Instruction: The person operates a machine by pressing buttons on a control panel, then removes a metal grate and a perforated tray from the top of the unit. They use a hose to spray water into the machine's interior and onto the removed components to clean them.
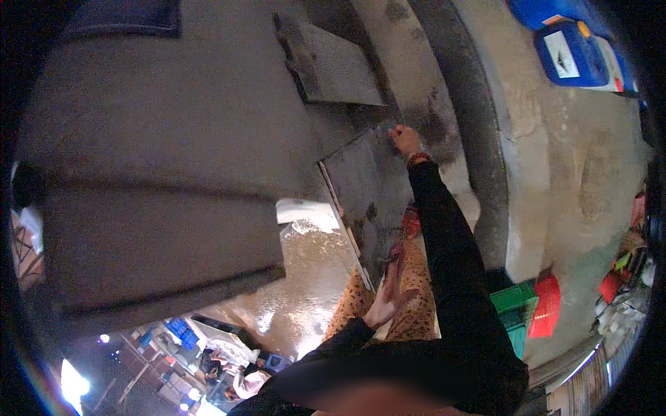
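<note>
A flat grey slab (368,187) with a pale edge and dark stains lies tilted in front of me. My right hand (408,141) is closed on its far right corner, a red band round the wrist. My left hand (386,305) is at the slab's near end, fingers stretched out along it and thumb apart, palm partly showing. Whether its fingertips press on the slab is hard to make out. Beyond the slab, a second grey slab (340,66) with a rough, broken left edge stands tilted near a dark recess.
A large grey block (166,243) fills the left side. Wet, shiny floor (309,253) shows between it and the slab. Blue jerrycans (572,55) stand far right. Green crates (513,301) and a red crate (546,308) are near right. People sit among crates at lower left.
</note>
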The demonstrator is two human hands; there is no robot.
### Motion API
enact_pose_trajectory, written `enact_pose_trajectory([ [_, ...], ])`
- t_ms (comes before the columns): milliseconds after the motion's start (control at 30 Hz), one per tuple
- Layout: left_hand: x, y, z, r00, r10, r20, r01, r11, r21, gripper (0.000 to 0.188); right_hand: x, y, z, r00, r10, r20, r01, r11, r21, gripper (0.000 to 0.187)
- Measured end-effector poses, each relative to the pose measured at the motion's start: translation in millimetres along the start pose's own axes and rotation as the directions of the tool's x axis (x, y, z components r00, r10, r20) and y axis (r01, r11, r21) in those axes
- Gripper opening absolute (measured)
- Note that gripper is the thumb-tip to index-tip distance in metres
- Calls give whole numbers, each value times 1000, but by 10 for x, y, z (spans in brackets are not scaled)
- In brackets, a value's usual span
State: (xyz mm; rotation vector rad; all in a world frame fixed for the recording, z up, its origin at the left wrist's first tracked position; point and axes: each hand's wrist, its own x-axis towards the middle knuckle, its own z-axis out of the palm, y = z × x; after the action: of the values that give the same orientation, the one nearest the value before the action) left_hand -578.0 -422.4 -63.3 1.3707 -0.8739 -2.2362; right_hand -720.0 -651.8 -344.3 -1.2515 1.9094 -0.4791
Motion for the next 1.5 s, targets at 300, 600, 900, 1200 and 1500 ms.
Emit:
enact_pose_trajectory([
  [300,1014,-176,-560,995,-82,59,99,891,-444,81,760,485,833,987,154,34,-153,988,-31,36],
  [600,1154,351,-444,990,-114,-84,91,965,-245,70,767,429,729,973,228,40,-230,972,58,45],
  [900,1124,71,-356,988,-150,-45,124,922,-366,50,868,-201,195,995,-71,-74,102,705,702,53],
  [1200,418,194,-146,890,-324,-319,276,943,-187,46,1119,-433,585,984,39,172,-175,312,934,54],
  [1500,1225,120,-582,732,-189,-655,232,973,-21,39,925,-1061,-366,861,-13,509,-319,-792,520,30],
])
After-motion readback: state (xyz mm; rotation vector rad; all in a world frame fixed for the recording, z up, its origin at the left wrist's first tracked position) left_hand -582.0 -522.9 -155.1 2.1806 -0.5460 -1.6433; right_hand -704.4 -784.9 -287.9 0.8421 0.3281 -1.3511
